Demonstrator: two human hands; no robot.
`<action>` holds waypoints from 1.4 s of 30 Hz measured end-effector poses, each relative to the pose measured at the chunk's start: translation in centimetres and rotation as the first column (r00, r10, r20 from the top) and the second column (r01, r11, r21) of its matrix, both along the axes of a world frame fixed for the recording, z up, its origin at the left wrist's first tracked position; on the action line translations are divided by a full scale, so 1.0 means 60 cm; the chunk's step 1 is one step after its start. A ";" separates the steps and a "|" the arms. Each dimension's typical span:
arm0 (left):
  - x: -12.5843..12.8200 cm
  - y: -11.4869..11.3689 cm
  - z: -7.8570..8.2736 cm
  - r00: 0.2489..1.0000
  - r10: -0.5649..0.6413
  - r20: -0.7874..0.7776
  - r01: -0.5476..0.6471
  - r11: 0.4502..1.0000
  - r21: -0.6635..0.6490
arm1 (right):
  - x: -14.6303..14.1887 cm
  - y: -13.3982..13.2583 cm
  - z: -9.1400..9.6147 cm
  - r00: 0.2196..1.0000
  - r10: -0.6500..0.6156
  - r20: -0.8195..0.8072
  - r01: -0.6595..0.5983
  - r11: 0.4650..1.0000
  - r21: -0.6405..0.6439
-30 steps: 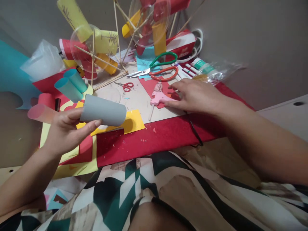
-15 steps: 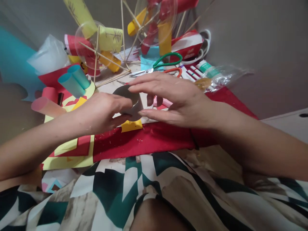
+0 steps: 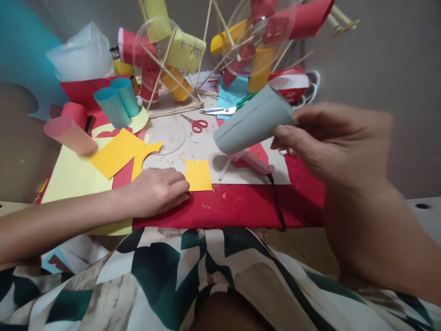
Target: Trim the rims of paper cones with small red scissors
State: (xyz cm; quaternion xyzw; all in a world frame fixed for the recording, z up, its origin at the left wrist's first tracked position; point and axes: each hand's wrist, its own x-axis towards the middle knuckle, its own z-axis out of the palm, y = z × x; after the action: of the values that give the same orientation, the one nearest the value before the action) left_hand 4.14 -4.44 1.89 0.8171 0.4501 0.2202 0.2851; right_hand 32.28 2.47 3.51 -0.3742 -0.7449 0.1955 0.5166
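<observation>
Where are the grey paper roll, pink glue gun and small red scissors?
grey paper roll (image 3: 253,120), head camera view, middle of its side
pink glue gun (image 3: 254,161), head camera view, its body
small red scissors (image 3: 200,124), head camera view, its handles

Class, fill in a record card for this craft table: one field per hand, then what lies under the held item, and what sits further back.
Right hand: holds a grey roll, tilted, in the air above the table
Left hand: palm down on the red sheet, fingertips at the yellow card
Under the roll: pink glue gun, lying flat
Mid-table: small red scissors
Back left: two teal rolls, side by side
Back: stick-and-paper models
</observation>
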 end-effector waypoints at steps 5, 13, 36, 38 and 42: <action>0.011 0.012 -0.073 0.977 -0.130 -0.168 0.149 0.983 0.106 | -0.006 0.003 -0.008 0.995 0.039 -0.090 -0.046 0.996 -0.079; -0.002 0.049 -0.079 0.859 -0.136 -0.494 0.335 0.879 0.340 | -0.002 -0.005 -0.017 0.997 0.013 0.078 -0.010 0.999 -0.039; -0.063 0.145 -0.031 0.974 0.097 0.206 -0.058 0.981 -0.186 | -0.087 0.003 -0.012 0.684 0.268 0.679 -0.398 0.917 0.039; -0.061 0.147 -0.034 0.974 0.089 0.208 -0.049 0.980 -0.191 | -0.088 0.002 -0.012 0.670 0.264 0.694 -0.399 0.916 0.037; -0.062 0.146 -0.039 0.975 0.090 0.201 -0.050 0.980 -0.193 | -0.088 0.002 -0.016 0.657 0.251 0.711 -0.405 0.913 0.052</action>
State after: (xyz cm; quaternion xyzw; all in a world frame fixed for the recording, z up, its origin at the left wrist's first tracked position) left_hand 0.42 4.32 -0.47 0.7427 0.4649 0.2718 0.3980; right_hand 26.98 2.60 2.58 -0.2225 -0.9541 0.0541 0.1931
